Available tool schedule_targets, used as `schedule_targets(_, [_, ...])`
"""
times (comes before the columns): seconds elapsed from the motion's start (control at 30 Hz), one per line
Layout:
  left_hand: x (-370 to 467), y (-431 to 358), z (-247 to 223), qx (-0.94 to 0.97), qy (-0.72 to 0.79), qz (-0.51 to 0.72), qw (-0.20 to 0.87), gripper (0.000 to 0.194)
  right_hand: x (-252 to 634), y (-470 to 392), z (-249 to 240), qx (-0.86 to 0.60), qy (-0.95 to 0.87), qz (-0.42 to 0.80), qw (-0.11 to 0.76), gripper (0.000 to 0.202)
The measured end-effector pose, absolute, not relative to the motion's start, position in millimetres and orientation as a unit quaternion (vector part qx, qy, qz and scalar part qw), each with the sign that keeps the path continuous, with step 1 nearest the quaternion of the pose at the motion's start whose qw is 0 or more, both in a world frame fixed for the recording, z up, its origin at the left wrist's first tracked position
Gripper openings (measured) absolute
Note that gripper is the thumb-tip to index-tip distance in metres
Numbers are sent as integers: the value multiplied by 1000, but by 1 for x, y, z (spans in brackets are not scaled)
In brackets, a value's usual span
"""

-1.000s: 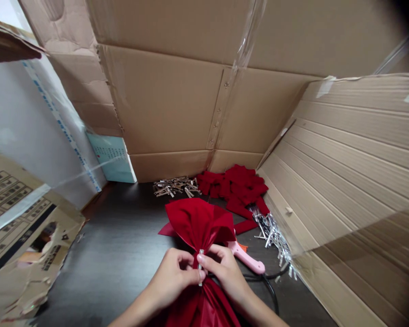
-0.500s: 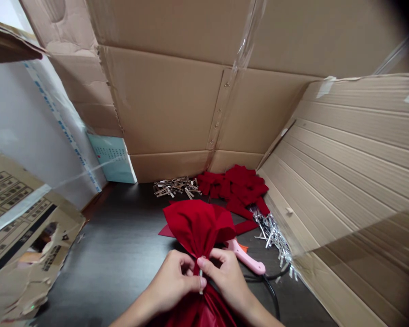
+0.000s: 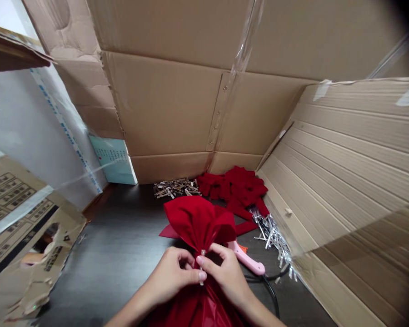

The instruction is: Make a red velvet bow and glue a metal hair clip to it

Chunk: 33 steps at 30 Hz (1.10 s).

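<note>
A large red fabric piece point(image 3: 191, 218) is gathered to a narrow neck, its top fanned out and its lower part spreading toward me. At the neck lies a narrow silvery strip point(image 3: 203, 252), upright along the folds; its exact kind is partly hidden by my thumbs. My left hand point(image 3: 177, 272) is closed in a pinch on the neck from the left, the thumb tip on the strip's lower part. From the right, my right hand point(image 3: 226, 272) pinches the same neck, its thumb across the strip's middle. The fingers behind the cloth are hidden.
Behind the fabric lie metal clips point(image 3: 175, 187) and a heap of red cloth pieces point(image 3: 241, 184). Silvery strips point(image 3: 272, 236) lie along the right cardboard wall point(image 3: 354, 150). A pink-handled tool point(image 3: 248, 261) with a black cord point(image 3: 271, 290) rests right of my hands. A printed carton point(image 3: 23, 236) stands left.
The silvery strip has shifted slightly upward along the neck, its upper end now showing above my right thumb. My left thumb has moved up a little; both hands stay on the neck.
</note>
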<state>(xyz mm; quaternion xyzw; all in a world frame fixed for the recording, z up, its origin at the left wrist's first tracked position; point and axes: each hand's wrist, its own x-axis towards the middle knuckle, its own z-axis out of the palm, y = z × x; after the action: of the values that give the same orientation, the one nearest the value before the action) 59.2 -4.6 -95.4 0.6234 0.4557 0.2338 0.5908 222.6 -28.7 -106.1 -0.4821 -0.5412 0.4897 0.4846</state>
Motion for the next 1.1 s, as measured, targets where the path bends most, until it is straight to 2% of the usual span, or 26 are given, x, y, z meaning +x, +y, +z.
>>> schedule_targets(0.2, [54,2,-93,636,449,264,569,39,225,-29,-103,-487,-525,484,503,36])
schedule_targets(0.37, [50,5,-94,579,412,274,648,41,226,-28,-106,-454,-551,488,502,34])
schedule_targets(0.53, [53,0,-93,531,406,308,677,40,228,-27,-114,-486,-629,357,491,28])
schedule_targets(0.67, [61,-1,-94,479,402,346,700,48,228,-29,-117,-460,-704,262,474,24])
schedule_targets(0.73, [61,0,-93,491,423,365,669,48,228,-30,-118,-443,-736,230,458,23])
schedule_targets(0.87, [38,-3,-84,506,479,422,580,34,228,-31,-116,-448,-760,238,406,29])
schedule_targets(0.97, [9,-12,-69,457,461,558,517,31,229,-33,-113,-459,-773,255,357,30])
schedule_targets(1.1, [-9,-26,-42,353,424,721,419,31,232,-34,-110,-454,-814,226,284,20])
